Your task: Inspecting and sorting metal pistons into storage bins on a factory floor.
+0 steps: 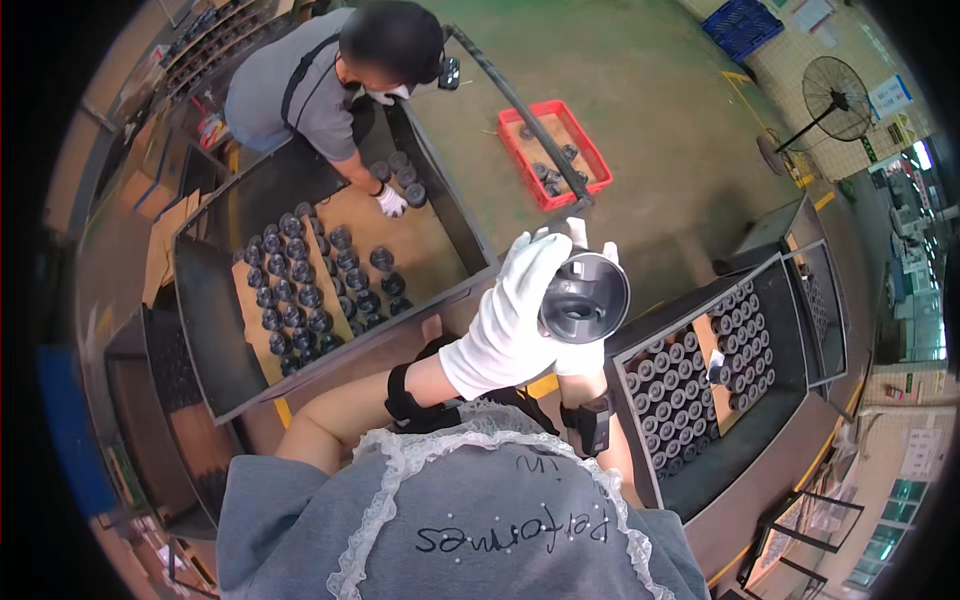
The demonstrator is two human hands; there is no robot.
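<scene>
In front of my chest I hold a dark grey, round, hollow part [585, 300] with its open end facing up toward me. A smaller rounded opening shows deep inside it. My left hand [505, 325], in a white glove, is closed around its left side. Beneath and behind the part, my right hand [580, 360], also gloved in white, supports it. Most of the right hand's fingers are hidden, with only tips showing past the far rim. Black bands circle both my wrists.
At right, a dark metal bin [745, 430] holds rows of round parts and a cardboard divider. Another bin [215, 405] at left holds similar parts; a co-worker's gloved hand [391, 202] reaches into it. Beyond lie a red crate [518, 165] and a standing fan [838, 98].
</scene>
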